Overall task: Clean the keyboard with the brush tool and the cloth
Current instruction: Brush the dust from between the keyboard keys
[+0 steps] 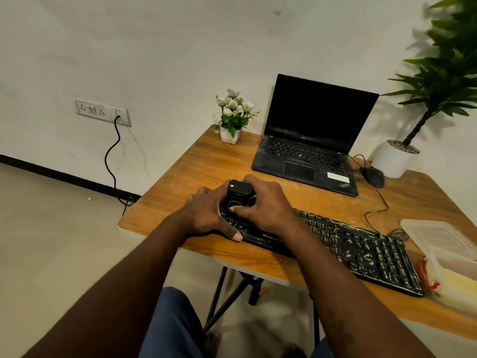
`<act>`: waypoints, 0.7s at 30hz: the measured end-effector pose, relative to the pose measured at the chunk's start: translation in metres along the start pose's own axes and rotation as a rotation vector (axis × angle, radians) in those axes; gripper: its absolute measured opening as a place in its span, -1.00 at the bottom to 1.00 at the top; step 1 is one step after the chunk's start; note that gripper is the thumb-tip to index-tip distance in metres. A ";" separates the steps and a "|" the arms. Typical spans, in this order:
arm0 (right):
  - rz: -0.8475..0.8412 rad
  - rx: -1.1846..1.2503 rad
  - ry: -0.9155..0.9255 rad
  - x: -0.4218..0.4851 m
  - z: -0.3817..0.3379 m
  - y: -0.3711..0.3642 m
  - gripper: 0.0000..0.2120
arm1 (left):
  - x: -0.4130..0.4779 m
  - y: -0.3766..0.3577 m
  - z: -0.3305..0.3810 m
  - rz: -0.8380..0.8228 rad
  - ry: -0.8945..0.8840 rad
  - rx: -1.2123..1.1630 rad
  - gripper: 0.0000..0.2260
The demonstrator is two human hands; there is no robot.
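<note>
I see both arms reaching forward from the near edge of the desk point(180, 177), wrists slightly bent, meeting over the left end of the keyboard point(361, 249). My left hand point(206, 213) wraps the black brush tool point(238, 196) from the left side, its thumb stretched down onto the keyboard's front edge. My right hand point(263, 202) closes on the same tool from the right, thumb pressed across its front face. The tool stands upright on the keys between the two palms.

The keyboard lies slanted along the near edge, running toward the right corner, its keys streaked with yellow-green grime. A pale logo sits on its front lip, too blurred to read. Key legends beside my left thumb are too small to make out.

At the far edge stands an open laptop point(309, 140) with a dark screen; a slanted logo on its palm rest is unreadable to me.
</note>
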State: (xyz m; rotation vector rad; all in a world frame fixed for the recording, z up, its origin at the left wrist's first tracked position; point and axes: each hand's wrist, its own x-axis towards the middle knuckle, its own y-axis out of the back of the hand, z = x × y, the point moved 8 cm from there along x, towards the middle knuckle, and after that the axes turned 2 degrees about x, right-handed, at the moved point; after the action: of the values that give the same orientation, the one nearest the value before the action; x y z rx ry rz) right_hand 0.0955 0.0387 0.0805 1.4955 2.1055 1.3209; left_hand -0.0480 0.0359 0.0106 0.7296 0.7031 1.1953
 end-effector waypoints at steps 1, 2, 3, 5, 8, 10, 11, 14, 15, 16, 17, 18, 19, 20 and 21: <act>-0.005 -0.013 0.004 0.000 -0.001 0.000 -0.63 | 0.000 0.000 0.000 -0.001 -0.002 0.008 0.27; -0.016 -0.035 -0.008 -0.002 0.002 0.002 -0.63 | 0.000 0.000 0.000 -0.003 -0.003 0.018 0.29; -0.038 -0.053 -0.032 -0.006 0.007 0.007 -0.62 | 0.000 0.000 0.001 -0.005 0.002 0.027 0.32; -0.093 -0.064 -0.107 -0.017 0.024 0.020 -0.59 | 0.000 -0.001 0.000 -0.008 0.012 0.036 0.34; -0.146 -0.093 -0.199 -0.031 0.044 0.048 -0.58 | 0.001 0.000 -0.003 0.003 0.016 0.023 0.34; -0.154 -0.120 -0.229 -0.034 0.044 0.058 -0.55 | 0.000 0.001 -0.001 0.007 0.009 0.026 0.33; -0.145 -0.122 -0.224 -0.032 0.039 0.058 -0.53 | -0.001 0.001 0.001 0.008 0.006 0.034 0.33; -0.093 -0.073 -0.119 -0.021 0.009 0.038 -0.58 | -0.002 0.001 0.005 0.003 0.011 0.036 0.31; -0.083 -0.065 -0.067 -0.018 -0.003 0.027 -0.60 | -0.001 0.000 0.003 0.004 0.012 0.031 0.30; -0.078 -0.064 -0.021 -0.014 -0.012 0.016 -0.59 | 0.001 0.000 0.001 0.008 0.007 0.029 0.28; -0.076 -0.066 0.012 -0.012 -0.019 0.007 -0.55 | 0.001 0.000 -0.001 0.012 0.003 0.032 0.26; -0.074 -0.072 0.028 -0.011 -0.022 0.002 -0.52 | 0.002 -0.001 -0.002 0.011 -0.001 0.034 0.24; -0.074 -0.086 0.028 -0.012 -0.020 0.001 -0.53 | 0.002 -0.001 -0.002 0.004 -0.005 0.035 0.25; -0.076 -0.106 0.011 -0.015 -0.016 0.003 -0.56 | 0.001 -0.002 -0.001 -0.005 -0.004 0.033 0.28; -0.082 -0.126 -0.020 -0.019 -0.010 0.007 -0.59 | 0.000 -0.001 0.001 -0.009 -0.002 0.037 0.31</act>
State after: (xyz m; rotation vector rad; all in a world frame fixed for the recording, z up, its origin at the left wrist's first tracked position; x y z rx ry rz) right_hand 0.1024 0.0180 0.0862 1.3519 2.0087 1.3756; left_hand -0.0467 0.0353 0.0108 0.7576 0.7275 1.1760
